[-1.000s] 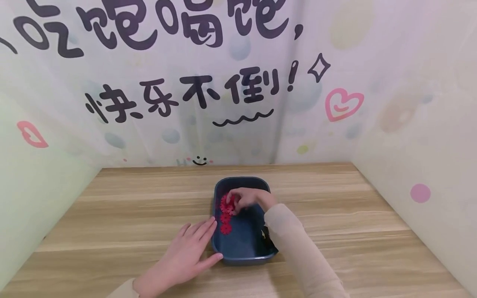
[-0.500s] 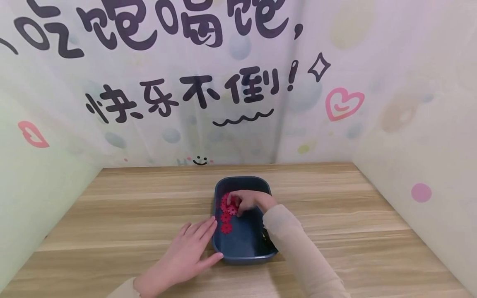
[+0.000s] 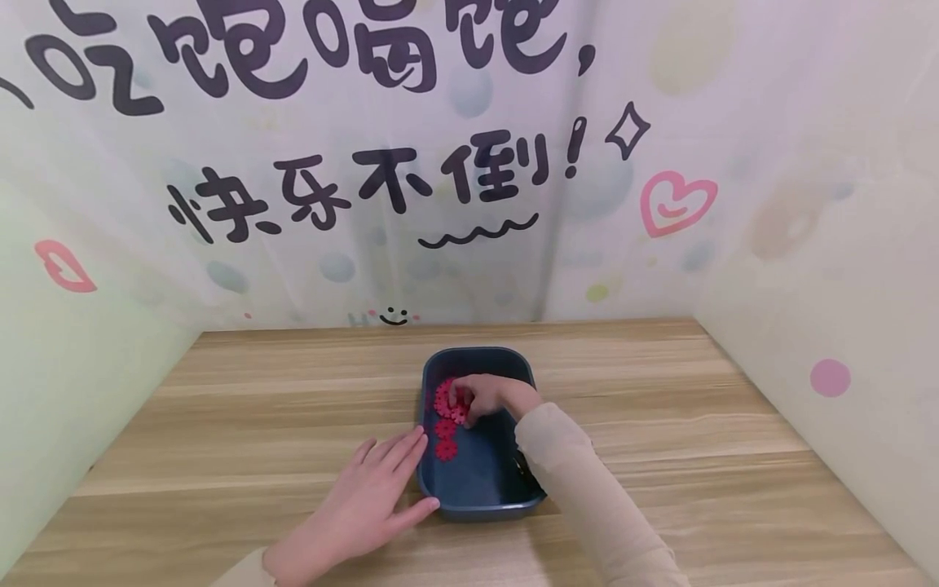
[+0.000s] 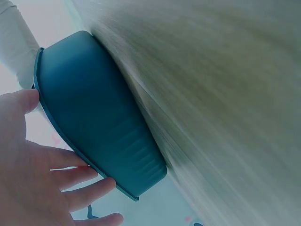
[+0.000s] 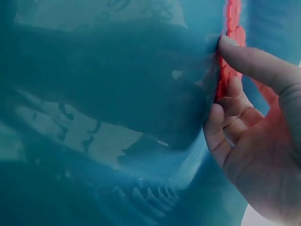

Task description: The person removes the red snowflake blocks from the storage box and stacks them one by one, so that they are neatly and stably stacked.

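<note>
A dark blue rectangular basin [image 3: 477,487] stands on the wooden table. In it, along the left side, lie several red notched plastic discs [image 3: 446,450], roughly in a row running away from me, with a cluster at the far end. My right hand [image 3: 484,394] reaches in over that cluster with curled fingers. In the right wrist view its thumb and fingertips pinch a red notched disc [image 5: 227,70] close to the basin floor, partly covering it. My left hand [image 3: 370,493] has its fingers spread, fingertips and thumb resting at the basin's left rim, also seen in the left wrist view.
A small black object with a shiny spot [image 3: 521,465] sits at the basin's right side, mostly hidden by the right sleeve [image 3: 565,456]. Behind the table [image 3: 293,408] hangs a printed white cloth [image 3: 469,277], with pale walls on both sides.
The right hand and the discs under it have shifted very slightly to the right. The left hand stays in place at the rim.
</note>
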Demonstrator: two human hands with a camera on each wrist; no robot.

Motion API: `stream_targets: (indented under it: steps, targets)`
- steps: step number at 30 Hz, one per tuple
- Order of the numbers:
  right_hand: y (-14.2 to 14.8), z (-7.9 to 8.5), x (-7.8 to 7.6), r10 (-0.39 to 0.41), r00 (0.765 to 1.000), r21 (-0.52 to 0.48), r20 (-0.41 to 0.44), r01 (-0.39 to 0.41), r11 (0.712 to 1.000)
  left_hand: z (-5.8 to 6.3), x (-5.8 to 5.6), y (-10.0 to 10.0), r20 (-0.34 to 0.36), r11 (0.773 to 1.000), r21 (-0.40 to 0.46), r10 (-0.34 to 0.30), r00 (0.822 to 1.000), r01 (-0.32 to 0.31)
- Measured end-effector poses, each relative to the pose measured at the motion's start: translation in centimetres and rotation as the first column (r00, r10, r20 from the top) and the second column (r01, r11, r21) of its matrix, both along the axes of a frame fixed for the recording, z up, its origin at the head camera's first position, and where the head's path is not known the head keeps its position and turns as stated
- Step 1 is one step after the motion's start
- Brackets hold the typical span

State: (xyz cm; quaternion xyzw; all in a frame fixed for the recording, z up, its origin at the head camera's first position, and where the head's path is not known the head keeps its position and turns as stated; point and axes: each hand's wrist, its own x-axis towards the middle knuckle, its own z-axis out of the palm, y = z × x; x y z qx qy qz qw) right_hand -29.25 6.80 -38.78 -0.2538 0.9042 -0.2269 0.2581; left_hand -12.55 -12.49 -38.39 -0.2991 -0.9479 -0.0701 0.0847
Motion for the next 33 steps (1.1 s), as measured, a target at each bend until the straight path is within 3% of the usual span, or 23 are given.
stream_targets:
  steps: [6,22,33]
  targets:
    - [-0.04,-0.15,-0.05,0.031,0.999,-0.023,-0.015,-0.031,0.999,-0.04,0.0,0.01,-0.008,1.0,0.003,-0.005,1.0,0.005]
    - [0.04,0.08,0.46,0.011,0.998,-0.022,0.066,-0.009,1.0,0.07,0.08,0.04,0.009,1.0,-0.009,0.005,1.0,-0.005]
    - [-0.03,0.06,0.46,0.032,0.999,0.0,0.03,-0.032,0.999,-0.05,-0.01,0.01,0.009,1.0,-0.008,0.003,1.0,-0.003]
